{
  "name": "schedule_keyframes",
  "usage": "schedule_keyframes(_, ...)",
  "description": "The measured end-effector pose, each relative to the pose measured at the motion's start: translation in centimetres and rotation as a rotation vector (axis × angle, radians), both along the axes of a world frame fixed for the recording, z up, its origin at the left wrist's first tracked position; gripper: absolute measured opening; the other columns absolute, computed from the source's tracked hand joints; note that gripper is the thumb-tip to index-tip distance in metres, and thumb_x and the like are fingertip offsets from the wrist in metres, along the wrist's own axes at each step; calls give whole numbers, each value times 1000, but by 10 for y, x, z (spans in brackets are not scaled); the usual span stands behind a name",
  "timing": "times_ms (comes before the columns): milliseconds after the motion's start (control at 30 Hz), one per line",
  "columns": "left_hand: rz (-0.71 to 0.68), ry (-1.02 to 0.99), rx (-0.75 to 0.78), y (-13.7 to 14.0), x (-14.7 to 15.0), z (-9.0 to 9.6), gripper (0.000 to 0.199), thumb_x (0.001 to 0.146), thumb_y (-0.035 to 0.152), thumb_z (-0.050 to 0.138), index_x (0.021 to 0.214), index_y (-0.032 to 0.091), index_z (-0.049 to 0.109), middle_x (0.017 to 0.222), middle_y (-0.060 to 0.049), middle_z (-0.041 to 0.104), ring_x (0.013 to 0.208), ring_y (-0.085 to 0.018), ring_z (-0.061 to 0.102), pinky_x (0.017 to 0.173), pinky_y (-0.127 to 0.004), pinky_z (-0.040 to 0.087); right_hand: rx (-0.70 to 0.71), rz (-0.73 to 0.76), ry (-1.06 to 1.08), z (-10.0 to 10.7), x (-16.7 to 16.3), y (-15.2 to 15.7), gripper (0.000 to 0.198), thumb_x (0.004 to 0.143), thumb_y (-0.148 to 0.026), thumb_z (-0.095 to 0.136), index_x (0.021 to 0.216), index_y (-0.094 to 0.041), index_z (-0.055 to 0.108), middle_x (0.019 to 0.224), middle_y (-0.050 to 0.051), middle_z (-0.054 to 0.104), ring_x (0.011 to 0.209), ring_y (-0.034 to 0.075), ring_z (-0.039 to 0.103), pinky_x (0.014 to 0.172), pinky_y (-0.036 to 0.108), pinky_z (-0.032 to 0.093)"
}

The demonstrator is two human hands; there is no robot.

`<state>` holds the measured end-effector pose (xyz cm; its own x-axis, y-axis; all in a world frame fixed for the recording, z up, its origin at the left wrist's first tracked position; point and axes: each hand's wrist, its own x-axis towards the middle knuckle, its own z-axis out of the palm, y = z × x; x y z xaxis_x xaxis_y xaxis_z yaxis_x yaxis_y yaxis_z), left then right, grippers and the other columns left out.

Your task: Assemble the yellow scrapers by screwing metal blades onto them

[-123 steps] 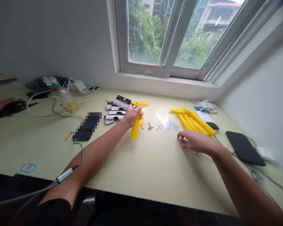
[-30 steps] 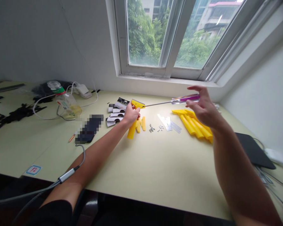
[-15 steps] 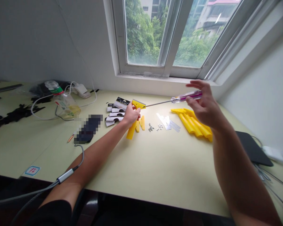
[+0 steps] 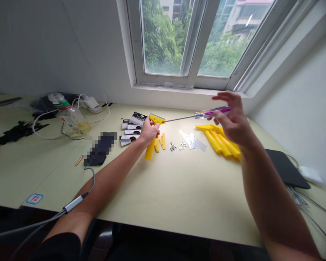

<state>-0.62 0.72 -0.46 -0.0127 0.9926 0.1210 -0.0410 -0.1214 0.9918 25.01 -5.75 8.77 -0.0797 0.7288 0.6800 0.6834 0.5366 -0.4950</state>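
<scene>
My left hand (image 4: 150, 131) is closed around a yellow scraper (image 4: 150, 149), its wide head tilted up and its handle pointing down toward me. A metal blade edge shows along the top of that head. In my right hand (image 4: 229, 117) is a screwdriver (image 4: 208, 113) with a clear and purple handle, held by the fingers. Its long shaft reaches left, and the tip meets the scraper's head. Below lie yellow clamp plates (image 4: 163, 141), small screws (image 4: 173, 146), nuts (image 4: 183, 145) and flat metal blades (image 4: 190, 139).
Several yellow scraper handles (image 4: 220, 143) lie under my right hand. Black-and-white packaging cards (image 4: 130, 132) are behind my left hand. A bottle (image 4: 74, 117), cables and a dark blurred-out object (image 4: 101, 148) sit at left. A black flat device (image 4: 285, 168) rests at right, and a cable crosses my left forearm.
The whole view has shifted slightly to the left. Both hands keep their hold, with the screwdriver tip still at the scraper's head; the right fingers have changed only slightly on the handle.
</scene>
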Motion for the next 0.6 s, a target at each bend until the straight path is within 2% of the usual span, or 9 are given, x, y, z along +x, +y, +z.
schedule_keyframes(100, -10, 9, 0, 0, 0, -1, 28, 76, 15, 60, 99, 20, 45, 91, 0, 57, 43, -3, 51, 38, -18, 36, 7, -207, -35, 1, 1, -1, 33, 95, -46, 45, 121, -27, 50, 92, 6, 62, 70, 21, 62, 66, 40, 53)
schedule_keyframes(133, -5, 13, 3, 0, 0, -2, 29, 76, 15, 60, 100, 20, 45, 91, 1, 57, 43, -2, 50, 38, -17, 35, -26, -215, -47, 1, 2, 0, 33, 95, -47, 44, 120, -26, 50, 91, 6, 62, 69, 21, 62, 65, 40, 53)
schedule_keyframes(233, 14, 19, -6, 1, -1, -5, 30, 76, 14, 59, 102, 20, 45, 88, 1, 56, 43, -2, 50, 38, -17, 35, -175, -50, -54, -1, 5, 3, 40, 92, -46, 50, 127, -28, 44, 107, 8, 61, 65, 18, 63, 59, 37, 54)
schedule_keyframes(267, 13, 19, -10, 1, -1, -5, 30, 76, 14, 58, 102, 20, 45, 89, 1, 56, 43, -3, 50, 38, -18, 35, -183, -50, -52, -2, 6, 4, 41, 91, -46, 51, 127, -28, 45, 107, 8, 61, 65, 18, 63, 59, 37, 54)
schedule_keyframes(367, 5, 27, 6, 1, 0, -5, 29, 76, 14, 58, 101, 20, 44, 92, 0, 56, 43, -3, 51, 38, -18, 36, -107, -214, -42, -3, 6, 6, 36, 92, -49, 49, 120, -26, 50, 89, 6, 64, 65, 20, 63, 63, 40, 54)
schedule_keyframes(400, 3, 30, 13, 0, 0, -5, 28, 76, 14, 57, 100, 20, 44, 93, 0, 56, 43, -3, 51, 38, -18, 36, -106, -210, -43, -3, 6, 6, 36, 92, -48, 50, 121, -26, 50, 88, 6, 64, 65, 21, 63, 64, 40, 54)
schedule_keyframes(500, -8, 28, 22, -1, 0, -3, 26, 76, 14, 57, 98, 20, 43, 92, -1, 55, 43, -3, 51, 38, -18, 36, -150, -57, -43, 0, 7, 4, 43, 89, -48, 56, 125, -27, 46, 95, 7, 65, 68, 21, 65, 63, 38, 55)
schedule_keyframes(600, -27, 18, 23, -2, 1, -3, 27, 77, 14, 56, 99, 20, 43, 92, -1, 55, 43, -4, 51, 38, -18, 36, -128, -135, -47, 3, 8, 2, 37, 90, -51, 53, 117, -26, 52, 85, 6, 65, 68, 22, 65, 62, 38, 55)
